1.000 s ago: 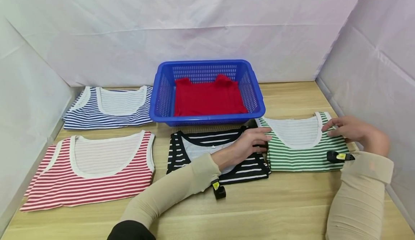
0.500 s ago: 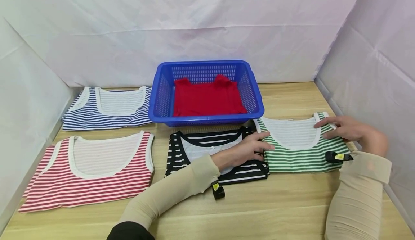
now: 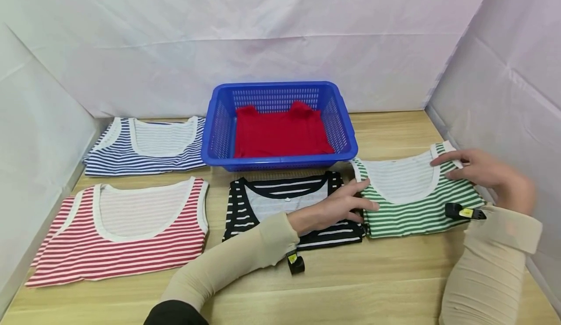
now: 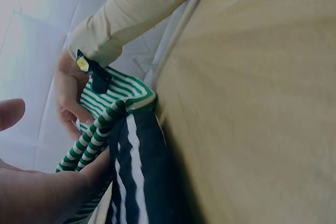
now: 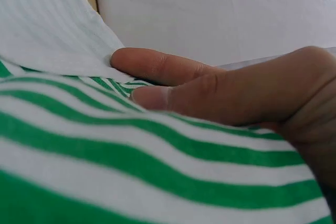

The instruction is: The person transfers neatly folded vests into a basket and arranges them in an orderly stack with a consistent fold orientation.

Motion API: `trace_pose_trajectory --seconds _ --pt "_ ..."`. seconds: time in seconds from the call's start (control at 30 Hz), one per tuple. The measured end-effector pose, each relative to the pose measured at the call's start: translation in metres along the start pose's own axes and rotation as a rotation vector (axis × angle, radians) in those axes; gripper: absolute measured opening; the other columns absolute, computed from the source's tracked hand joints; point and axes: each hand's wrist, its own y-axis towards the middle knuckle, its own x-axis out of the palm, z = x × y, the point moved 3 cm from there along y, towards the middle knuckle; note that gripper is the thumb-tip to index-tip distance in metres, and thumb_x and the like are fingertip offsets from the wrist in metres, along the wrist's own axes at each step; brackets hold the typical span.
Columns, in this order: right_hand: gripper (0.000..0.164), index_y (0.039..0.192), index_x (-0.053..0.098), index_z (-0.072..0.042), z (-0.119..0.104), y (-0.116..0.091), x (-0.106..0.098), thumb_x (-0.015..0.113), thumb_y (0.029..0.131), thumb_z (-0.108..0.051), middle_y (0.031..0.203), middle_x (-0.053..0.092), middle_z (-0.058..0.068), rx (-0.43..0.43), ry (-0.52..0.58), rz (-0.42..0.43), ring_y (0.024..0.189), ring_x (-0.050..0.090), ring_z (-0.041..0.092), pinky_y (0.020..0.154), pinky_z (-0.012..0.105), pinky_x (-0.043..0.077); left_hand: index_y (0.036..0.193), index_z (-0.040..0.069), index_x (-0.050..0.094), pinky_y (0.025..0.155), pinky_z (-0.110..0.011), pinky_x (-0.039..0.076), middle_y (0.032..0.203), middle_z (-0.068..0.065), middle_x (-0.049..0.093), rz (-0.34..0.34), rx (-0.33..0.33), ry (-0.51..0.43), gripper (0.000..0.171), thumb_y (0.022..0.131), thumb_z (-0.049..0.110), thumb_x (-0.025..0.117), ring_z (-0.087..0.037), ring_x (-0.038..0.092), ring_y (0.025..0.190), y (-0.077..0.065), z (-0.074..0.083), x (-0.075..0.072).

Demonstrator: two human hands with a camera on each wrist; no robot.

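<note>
Fingers (image 5: pixel 163 64) of the right hand (image 3: pixel 486 169) pinched the green shirt (image 3: pixel 407 213) at its right strap and side, the thumb lying on the stripes and the forefinger reaching past it to the white neck trim. That side sat farther back on the bench (image 3: pixel 350 286) than the left, so the shirt lay a little askew, its hem slanting. At the opposite edge the left hand (image 3: pixel 333 208) pinched the same shirt, two fingers apart on top near the left strap, one digit tucked against the buckled layers below; how firmly it gripped could not be told.

The green shirt was at the right of the bench, just beside the black shirt (image 3: pixel 280 203), part of which the left hand and wrist covered. Behind the black shirt stood the basket (image 3: pixel 280 162), a red garment (image 3: pixel 282 132) laid flat inside; its near right corner came close to the green shirt's left strap. Over on the left, the blue shirt (image 3: pixel 146 163) lay behind the red-striped shirt (image 3: pixel 136 249), its right edge close against the basket. Beige sleeves (image 3: pixel 232 261) covered both forearms. White sheets (image 3: pixel 280 18) rose behind and at both sides.
</note>
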Motion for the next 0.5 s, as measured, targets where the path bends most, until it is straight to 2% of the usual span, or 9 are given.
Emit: trace_pose_trajectory --seconds 0.1,0.2,0.27,0.33,0.37,0.5 --pt "0.031 0.113 0.068 -0.001 -0.003 -0.005 -0.005 0.069 0.082 -0.002 0.126 0.051 0.018 -0.011 0.031 0.022 0.118 0.036 0.028 0.090 0.039 0.031 0.155 0.013 0.017 0.081 -0.031 0.050 0.155 0.005 0.000 -0.015 0.007 0.011 0.078 0.091 0.013 0.061 -0.005 0.057 0.101 -0.005 0.004 0.006" --pt "0.030 0.112 0.069 -0.003 -0.006 -0.009 -0.011 0.067 0.082 0.000 0.121 0.055 0.002 -0.045 0.035 0.072 0.122 0.034 0.009 0.096 0.035 0.029 0.155 0.014 0.017 0.082 -0.030 0.049 0.155 0.004 -0.005 -0.030 0.027 0.017 0.077 0.091 0.012 0.060 -0.009 0.060 0.098 -0.011 0.009 0.013" --pt "0.029 0.110 0.070 -0.005 -0.009 -0.012 -0.014 0.067 0.082 0.000 0.117 0.057 -0.005 -0.066 0.010 0.107 0.115 0.034 -0.004 0.093 0.023 0.028 0.155 0.014 0.017 0.083 -0.030 0.049 0.155 0.006 -0.002 -0.041 0.046 0.012 0.077 0.091 0.011 0.060 -0.012 0.062 0.096 -0.014 0.013 0.016" --pt "0.030 0.111 0.070 -0.007 -0.012 -0.016 -0.018 0.067 0.082 0.000 0.117 0.057 -0.004 -0.071 -0.014 0.130 0.112 0.034 -0.009 0.091 0.021 0.029 0.155 0.013 0.017 0.083 -0.030 0.049 0.153 0.007 0.007 -0.053 0.077 0.012 0.077 0.091 0.009 0.059 -0.011 0.062 0.096 -0.017 0.017 0.020" --pt "0.030 0.112 0.070 -0.007 -0.014 -0.017 -0.019 0.067 0.083 -0.002 0.119 0.057 0.001 -0.060 -0.024 0.135 0.112 0.035 -0.007 0.090 0.022 0.029 0.155 0.012 0.017 0.083 -0.030 0.049 0.151 0.007 0.013 -0.060 0.092 0.011 0.077 0.091 0.008 0.059 -0.011 0.062 0.096 -0.018 0.019 0.022" --pt "0.029 0.117 0.068 -0.008 -0.020 -0.025 -0.025 0.064 0.088 -0.007 0.125 0.051 0.021 -0.019 -0.042 0.165 0.107 0.037 0.012 0.083 0.019 0.028 0.155 0.009 0.014 0.082 -0.032 0.049 0.134 0.004 0.031 -0.096 0.158 0.009 0.078 0.091 0.005 0.059 -0.008 0.061 0.097 -0.021 0.027 0.027"
